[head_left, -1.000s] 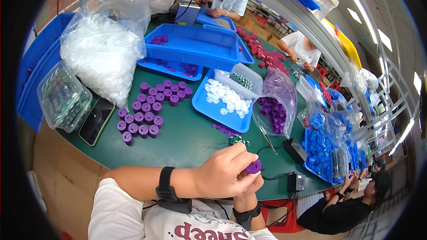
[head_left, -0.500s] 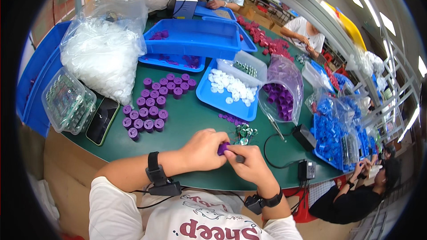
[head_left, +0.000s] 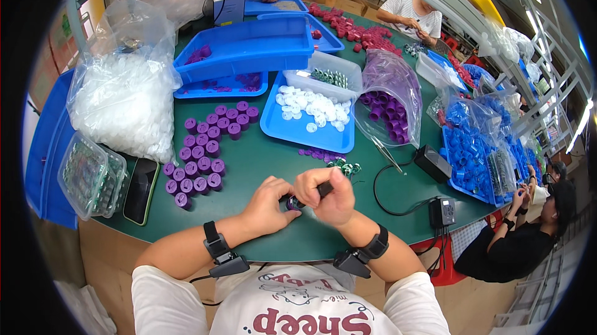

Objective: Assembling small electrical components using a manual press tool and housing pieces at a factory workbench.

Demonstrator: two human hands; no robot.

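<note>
Near the table's front edge, my left hand (head_left: pixel 268 206) is closed around a small purple cylindrical housing (head_left: pixel 295 203), most of it hidden by the fingers. My right hand (head_left: pixel 329 197) grips a tool with a dark handle (head_left: pixel 324 189) just over the housing; its working end is hidden. Beyond the hands lie small green circuit boards (head_left: pixel 345 165) with thin wires and scattered little purple pieces (head_left: pixel 319 154). Several purple cylinders (head_left: pixel 200 166) stand in rows left of my hands. A blue tray (head_left: pixel 305 136) ahead holds white translucent discs (head_left: pixel 314 108) and a clear box of green boards.
A bag of white parts (head_left: pixel 124 99), a phone (head_left: pixel 142 191) and clear boxes (head_left: pixel 93 176) stand at left. Tweezers (head_left: pixel 387 155), a bag of purple housings (head_left: pixel 392 96), a black adapter (head_left: pixel 443 212) with cables and blue parts (head_left: pixel 469 155) are at right. Other people sit around the table.
The view has shifted. My right hand has turned, its fist now upright around the handle above the housing. My left hand has lowered the purple housing towards the table.
</note>
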